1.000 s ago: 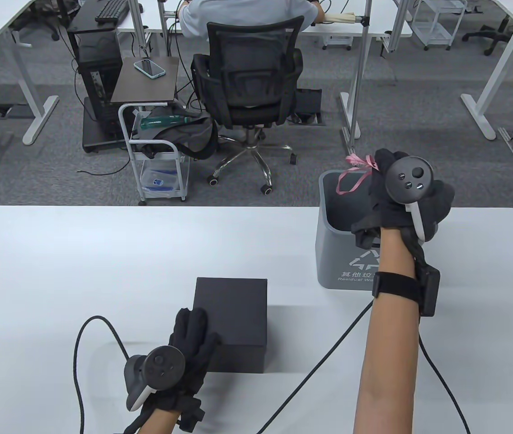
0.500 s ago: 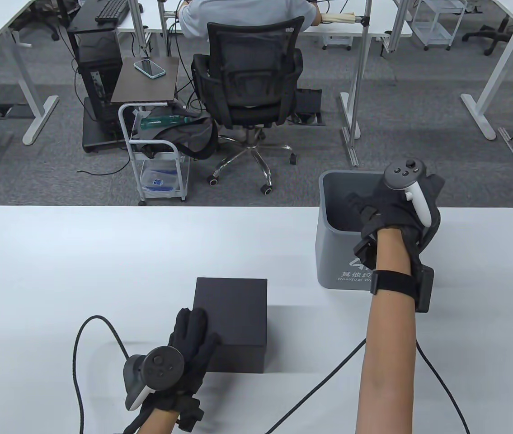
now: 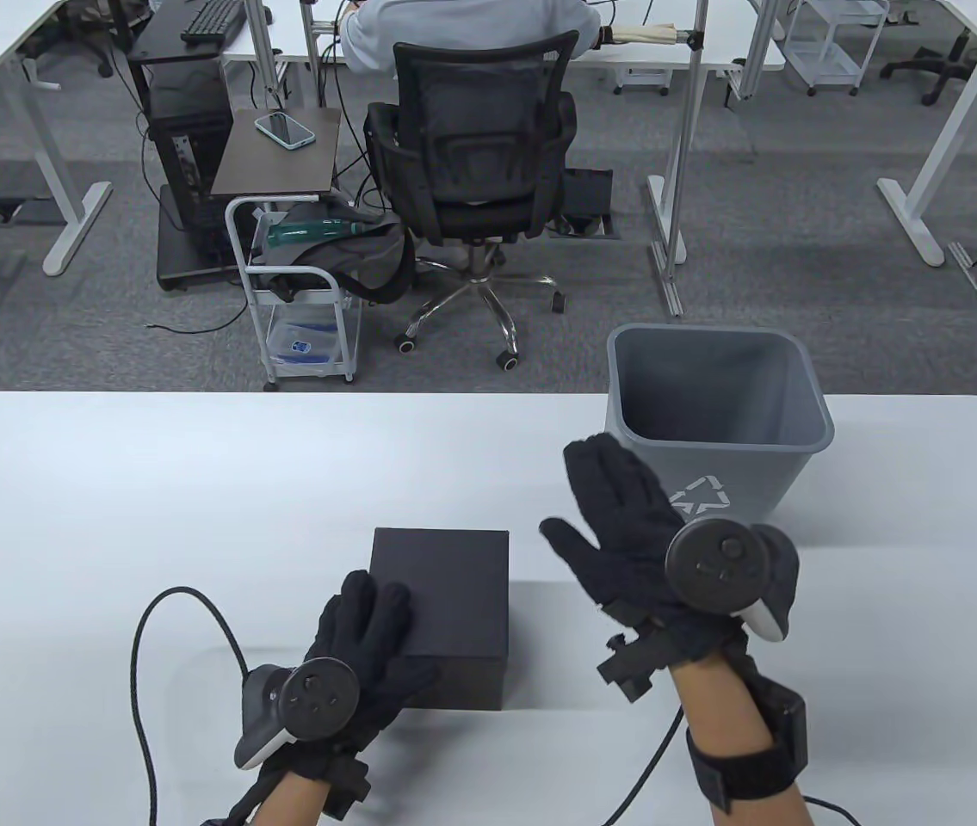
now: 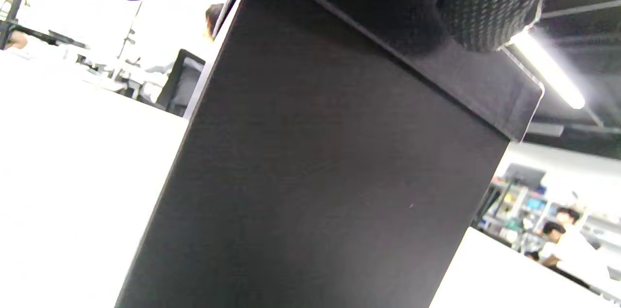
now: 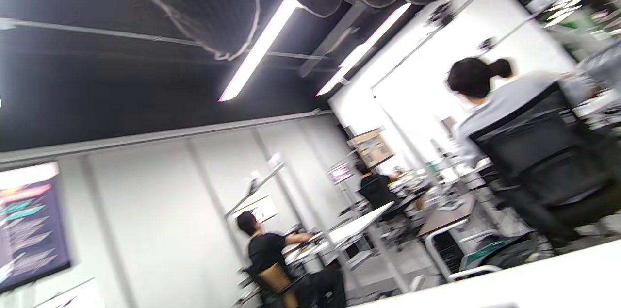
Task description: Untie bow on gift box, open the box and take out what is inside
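The black gift box (image 3: 454,572) stands closed on the white table (image 3: 152,482), with no ribbon on it. My left hand (image 3: 372,611) rests on the lid's near left corner with its fingers laid flat on top. In the left wrist view the box (image 4: 310,177) fills the frame, and gloved fingertips (image 4: 485,2) lie over the lid's edge. Just right of the box, my right hand (image 3: 617,516) hovers above the table, fingers spread and holding nothing. The pink ribbon is not in sight.
A grey waste bin (image 3: 626,430) stands at the table's far right, just beyond my right hand. Black cables (image 3: 144,654) trail from both wrists over the near table. A person sits in an office chair (image 3: 471,146) beyond the far edge.
My right hand let the pink ribbon go over the bin, then drew back toward the box with fingers spread. The left hand stayed on the lid, shifting slightly.
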Demonstrator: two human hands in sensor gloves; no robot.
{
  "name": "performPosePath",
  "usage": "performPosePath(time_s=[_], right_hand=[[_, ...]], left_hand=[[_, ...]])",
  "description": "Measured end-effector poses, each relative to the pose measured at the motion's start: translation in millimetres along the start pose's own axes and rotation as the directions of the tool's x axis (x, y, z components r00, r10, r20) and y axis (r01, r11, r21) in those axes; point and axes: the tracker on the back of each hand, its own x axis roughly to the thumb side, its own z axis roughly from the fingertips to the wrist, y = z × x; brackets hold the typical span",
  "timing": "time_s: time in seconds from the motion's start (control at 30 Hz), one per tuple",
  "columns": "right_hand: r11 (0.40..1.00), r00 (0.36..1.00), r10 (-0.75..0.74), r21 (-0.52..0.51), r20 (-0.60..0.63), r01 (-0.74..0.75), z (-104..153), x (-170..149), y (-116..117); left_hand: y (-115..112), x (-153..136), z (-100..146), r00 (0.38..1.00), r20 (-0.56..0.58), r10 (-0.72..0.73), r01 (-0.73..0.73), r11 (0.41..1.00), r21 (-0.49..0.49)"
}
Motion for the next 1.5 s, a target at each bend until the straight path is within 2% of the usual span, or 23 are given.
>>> performPosePath(time_s=[0.07, 0.17, 0.23, 0.33, 0.43, 0.53, 0.57, 0.67, 0.8, 1.27, 1.37, 1.5], right_hand=[[1.0, 1.0, 0.018, 0.022, -0.005, -0.018, 20.6, -8.7, 31.8], [0.989, 0.996, 0.083, 0.124, -0.021, -0.079, 39.3, -20.4, 67.9], [0.971, 0.986, 0.159, 0.189, -0.055, -0.146, 50.3, -29.4, 90.7], [0.953, 0.972, 0.201, 0.254, -0.12, -0.166, 62.6, -45.0, 115.5], [0.936, 0.952, 0.188, 0.339, -0.244, -0.098, 68.3, -57.8, 131.7], [0.943, 0.95, 0.065, 0.331, -0.306, 0.042, 70.3, -68.0, 143.0], [0.926, 0.939, -0.02, 0.349, -0.344, 0.147, 70.3, -71.4, 146.9], [0.908, 0.902, -0.173, 0.291, -0.396, 0.302, 71.0, -74.4, 149.7], [0.886, 0.865, -0.277, 0.236, -0.418, 0.398, 75.1, -75.8, 154.0], [0.909, 0.873, -0.323, 0.136, -0.366, 0.393, 78.0, -68.7, 138.7], [0.927, 0.893, -0.317, 0.096, -0.321, 0.363, 77.3, -63.8, 135.5], [0.933, 0.909, -0.342, 0.029, -0.24, 0.359, 76.5, -57.2, 130.4]], left_hand=[[0.5, 1.6, -2.2, 0.999, 0.014, -0.036, 0.036, 0.999, -0.009], [1.8, 3.5, -3.5, 0.997, 0.021, -0.068, 0.069, 0.997, -0.022], [1.7, 4.0, -3.7, 0.997, 0.02, -0.073, 0.074, 0.997, -0.021], [0.5, 4.8, -4.4, 0.996, 0.021, -0.086, 0.086, 0.996, -0.01], [-2.2, 7.3, -4.1, 0.996, 0.027, -0.087, 0.087, 0.996, 0.014], [-4.9, 9.9, -4.9, 0.995, 0.045, -0.094, 0.093, 0.995, 0.035], [-5.5, 11.4, -4.9, 0.994, 0.05, -0.094, 0.092, 0.995, 0.039], [-7.7, 14.9, -4.9, 0.993, 0.063, -0.096, 0.092, 0.994, 0.06], [-10.1, 18.1, -3.4, 0.994, 0.096, -0.06, 0.052, 0.995, 0.088], [-5.0, 29.8, -0.7, 0.985, 0.158, -0.068, 0.042, 0.986, 0.161], [2.3, 32.3, 1.9, 0.982, 0.172, -0.078, 0.043, 0.979, 0.198], [16.0, 37.3, 9.3, 0.97, 0.185, -0.161, 0.104, 0.953, 0.284]])
